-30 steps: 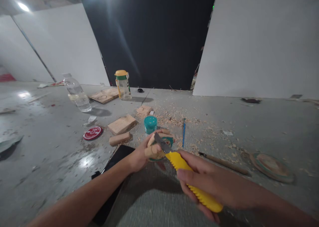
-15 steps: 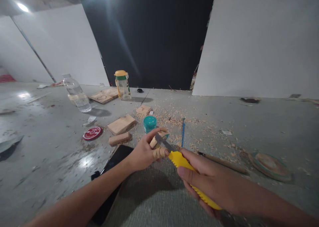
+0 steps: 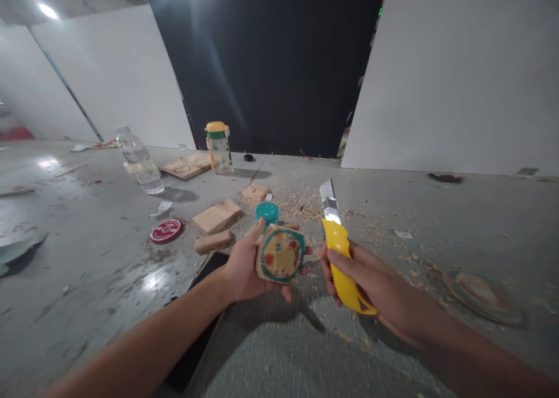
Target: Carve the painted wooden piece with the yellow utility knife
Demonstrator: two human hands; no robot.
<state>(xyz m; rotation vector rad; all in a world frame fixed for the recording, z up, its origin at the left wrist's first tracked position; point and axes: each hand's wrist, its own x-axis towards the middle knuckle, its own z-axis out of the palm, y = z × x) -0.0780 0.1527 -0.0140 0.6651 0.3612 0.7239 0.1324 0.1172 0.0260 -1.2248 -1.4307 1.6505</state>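
Note:
On the palm of my left hand point(image 3: 242, 267) rests a rounded wooden piece point(image 3: 282, 255), its painted face turned toward me: a green ring, a yellowish middle and reddish spots. The thumb is raised beside its edge, and some fingers show beneath and past it. My right hand point(image 3: 362, 276) grips a yellow-handled utility knife point(image 3: 343, 264), fingers wrapped around the handle. Its wide blade points up and away, apart from the wood. Just behind the wooden piece stands a small teal jar point(image 3: 267, 212).
Wood shavings point(image 3: 301, 203) litter the floor. Left lie a wooden board point(image 3: 217, 216), a wood block point(image 3: 213, 242), a red round lid point(image 3: 166, 231) and a black flat object point(image 3: 192, 351). A clear bottle point(image 3: 142, 165) and yellow-lidded bottle point(image 3: 219, 150) stand farther back. A round piece point(image 3: 480, 296) lies right.
The knife blade has come away from the wood and swung upright as my right hand moved. My left hand has opened out and turned the wooden piece's painted face toward me.

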